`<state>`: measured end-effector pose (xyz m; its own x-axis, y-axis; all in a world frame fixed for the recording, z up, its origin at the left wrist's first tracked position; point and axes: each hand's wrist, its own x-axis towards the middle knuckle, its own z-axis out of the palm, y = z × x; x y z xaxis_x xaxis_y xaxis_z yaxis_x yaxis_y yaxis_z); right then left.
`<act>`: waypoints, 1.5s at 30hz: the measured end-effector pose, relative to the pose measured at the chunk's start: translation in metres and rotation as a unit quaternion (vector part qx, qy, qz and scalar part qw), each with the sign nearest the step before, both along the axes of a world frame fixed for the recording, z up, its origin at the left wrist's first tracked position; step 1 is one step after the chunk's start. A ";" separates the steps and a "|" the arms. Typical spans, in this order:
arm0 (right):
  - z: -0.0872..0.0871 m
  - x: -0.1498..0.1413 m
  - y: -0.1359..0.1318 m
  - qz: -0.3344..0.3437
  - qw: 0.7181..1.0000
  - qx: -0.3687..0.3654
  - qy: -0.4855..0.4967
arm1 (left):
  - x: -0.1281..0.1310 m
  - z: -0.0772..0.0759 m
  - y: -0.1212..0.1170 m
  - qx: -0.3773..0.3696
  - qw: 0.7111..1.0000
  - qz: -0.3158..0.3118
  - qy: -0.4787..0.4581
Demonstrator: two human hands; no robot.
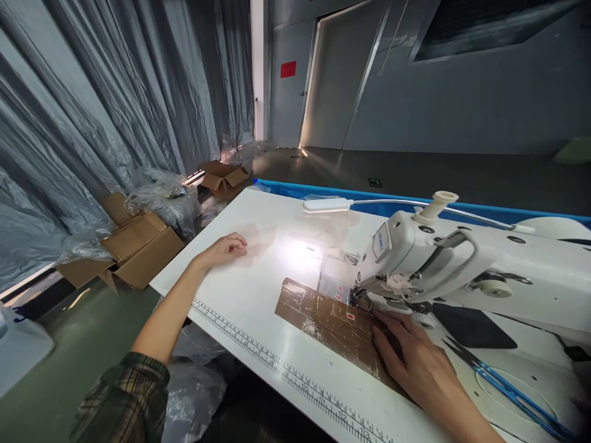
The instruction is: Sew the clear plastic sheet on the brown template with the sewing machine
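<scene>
My left hand is over the left part of the white table, its fingers curled together. A thin clear plastic sheet, faint and blurred, extends from the fingertips. My right hand rests on a brown board covered with shiny tape, just in front of the sewing machine's needle area. Its thumb and fingers are apart, pressing down on the board. Against the board's far edge lies a clear plastic piece with small red marks, reaching to the presser foot.
The white sewing machine fills the right side. Blue-handled tweezers and a black pad lie near it. A lamp lights the table. A printed ruler runs along the front edge. Cardboard boxes stand on the floor at left.
</scene>
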<state>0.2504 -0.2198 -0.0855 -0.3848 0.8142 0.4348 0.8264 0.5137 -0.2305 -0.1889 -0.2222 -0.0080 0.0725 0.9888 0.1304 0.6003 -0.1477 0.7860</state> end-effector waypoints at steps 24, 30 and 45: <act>0.032 -0.014 -0.020 0.000 0.999 -0.052 -0.016 | 0.123 -0.006 -0.020 0.100 0.985 -0.056 0.129; 0.036 -0.016 -0.022 0.000 0.999 -0.046 -0.016 | 0.130 -0.016 -0.020 0.108 0.972 -0.067 0.198; 0.087 -0.035 -0.042 0.181 0.865 -0.337 0.325 | 0.212 0.024 -0.094 0.020 0.895 -0.443 -0.059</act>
<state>0.2150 -0.2619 0.0013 -0.5204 0.8441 0.1289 0.2222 0.2796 -0.9341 0.0231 -0.3159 0.0157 0.8083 0.5453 0.2221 0.1479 -0.5532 0.8198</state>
